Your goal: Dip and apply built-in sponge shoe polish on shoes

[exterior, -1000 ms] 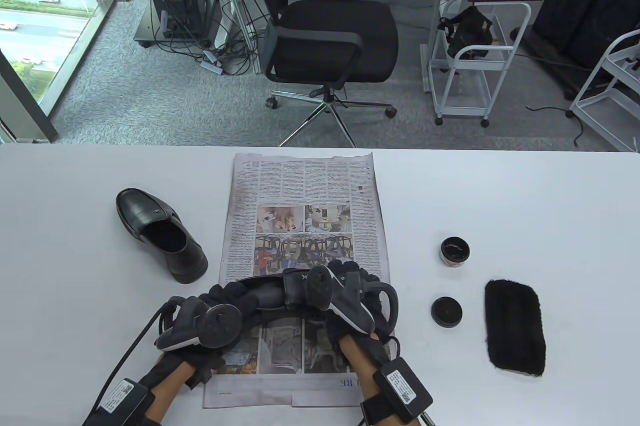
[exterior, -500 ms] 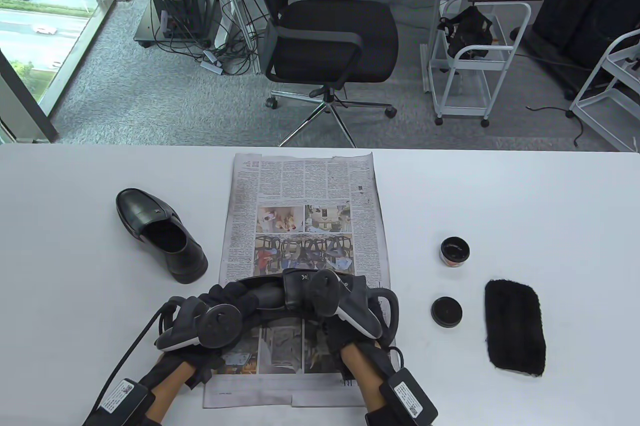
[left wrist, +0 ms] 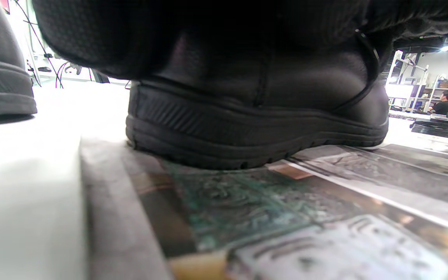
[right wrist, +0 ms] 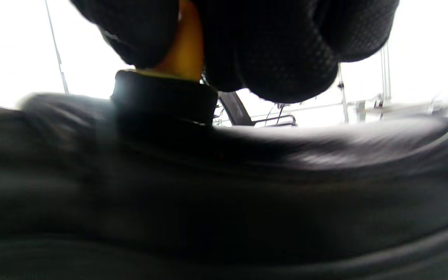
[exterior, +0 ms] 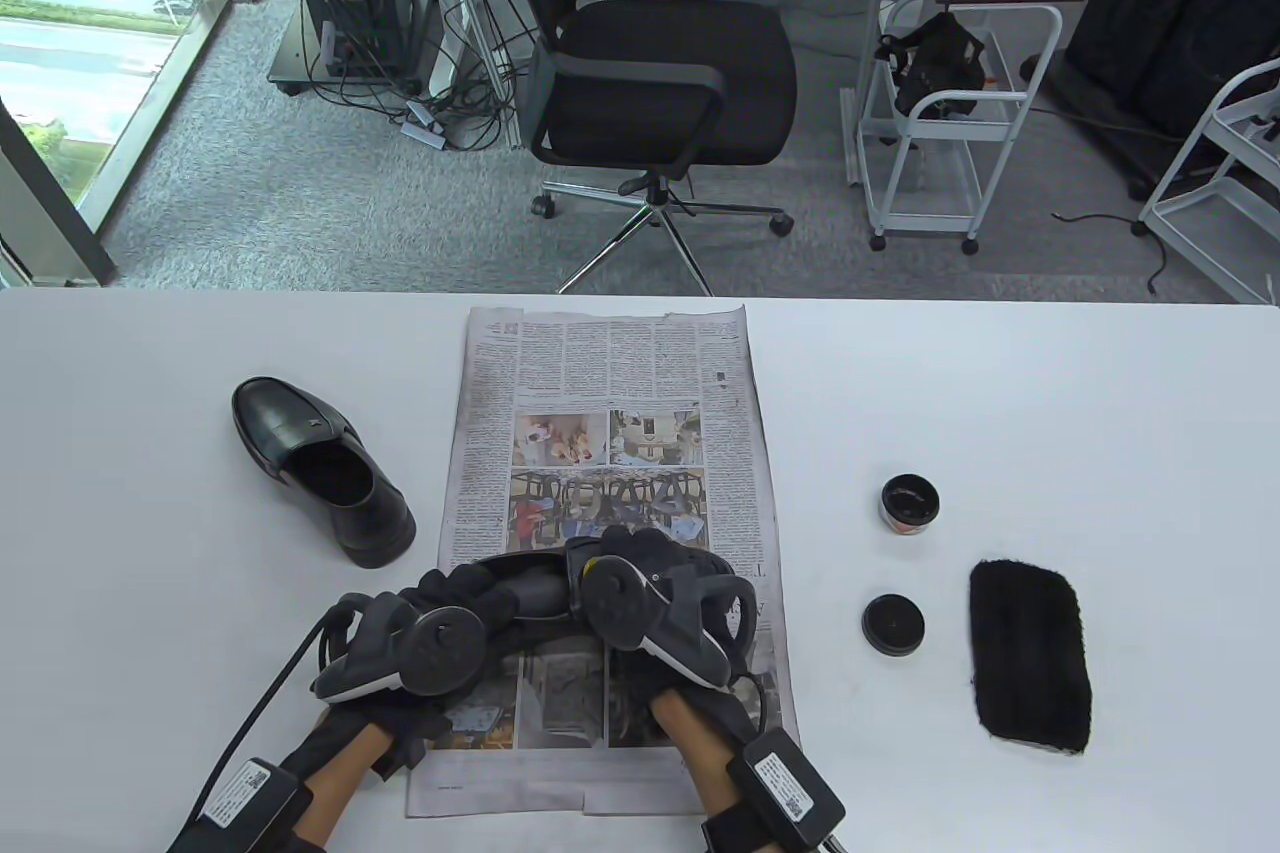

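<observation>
White worktop (exterior: 1050, 393), with a sheet of newspaper (exterior: 600, 373) spread down its middle as my landmark: at the paper's near end a black shoe (left wrist: 255, 116) stands sole-down on the print, and my left hand (exterior: 420, 638) grips its heel end, fingers curled round the leather. My right hand (exterior: 650, 593) sits over the shoe's upper; the right wrist view shows its fingers (right wrist: 282, 50) clamped on a sponge applicator (right wrist: 165, 97), dark pad pressed to the leather. A second black shoe (exterior: 320, 468) lies on bare worktop left of the paper. Right of the paper stand an open polish tin (exterior: 909, 503) and, nearer me, its black lid (exterior: 893, 624), with a black cloth (exterior: 1030, 655) beyond them
</observation>
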`<state>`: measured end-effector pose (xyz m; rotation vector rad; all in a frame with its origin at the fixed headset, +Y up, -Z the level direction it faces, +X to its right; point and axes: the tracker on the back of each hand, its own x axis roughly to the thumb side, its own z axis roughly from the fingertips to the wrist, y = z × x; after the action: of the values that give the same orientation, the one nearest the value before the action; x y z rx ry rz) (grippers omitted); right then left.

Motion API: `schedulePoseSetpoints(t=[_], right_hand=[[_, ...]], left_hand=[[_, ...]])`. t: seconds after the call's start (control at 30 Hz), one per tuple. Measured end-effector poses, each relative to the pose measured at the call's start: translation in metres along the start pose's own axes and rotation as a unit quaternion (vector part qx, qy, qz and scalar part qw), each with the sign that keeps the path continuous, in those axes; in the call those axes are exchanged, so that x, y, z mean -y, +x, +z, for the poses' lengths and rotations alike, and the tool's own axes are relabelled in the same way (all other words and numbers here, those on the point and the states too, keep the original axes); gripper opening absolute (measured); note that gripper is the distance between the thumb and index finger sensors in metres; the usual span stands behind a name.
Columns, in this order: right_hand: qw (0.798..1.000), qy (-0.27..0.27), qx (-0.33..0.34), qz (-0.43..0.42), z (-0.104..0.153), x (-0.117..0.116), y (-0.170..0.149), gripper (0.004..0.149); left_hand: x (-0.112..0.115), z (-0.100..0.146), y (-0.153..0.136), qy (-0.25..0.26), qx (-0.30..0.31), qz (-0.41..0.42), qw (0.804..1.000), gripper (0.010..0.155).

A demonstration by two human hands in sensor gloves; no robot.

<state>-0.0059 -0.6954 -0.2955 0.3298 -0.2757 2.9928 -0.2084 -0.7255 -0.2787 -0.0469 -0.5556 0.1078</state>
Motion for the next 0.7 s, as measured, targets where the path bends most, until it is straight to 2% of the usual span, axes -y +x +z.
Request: schedulePoseSetpoints(t=[0.07, 0.17, 0.37, 0.53, 0.7], right_hand=[[0.999, 0.009, -0.006, 0.037, -0.002, -0.003, -0.004, 0.048], [0.998, 0.023, -0.041, 0.045, -0.002, -0.003, -0.018, 0.047], [0.993, 0.076, -0.088, 0.021, 0.004, 0.006, -0.047, 0.046], [0.991, 0.108, -0.081, -0.023, 0.006, 0.007, -0.049, 0.046], [0.981, 0.167, -0.053, -0.083, 0.005, 0.010, -0.038, 0.048]], left_hand=[[0.000, 0.000, 0.000, 0.000, 0.000, 0.000, 1.000, 0.044], [0.000, 0.000, 0.000, -0.007, 0.000, 0.004, 1.000, 0.044], [0.000, 0.000, 0.000, -0.005, 0.001, 0.004, 1.000, 0.044], [0.000, 0.000, 0.000, -0.007, 0.002, 0.005, 1.000, 0.045], [0.000, 0.000, -0.001, -0.007, 0.000, 0.007, 1.000, 0.044]])
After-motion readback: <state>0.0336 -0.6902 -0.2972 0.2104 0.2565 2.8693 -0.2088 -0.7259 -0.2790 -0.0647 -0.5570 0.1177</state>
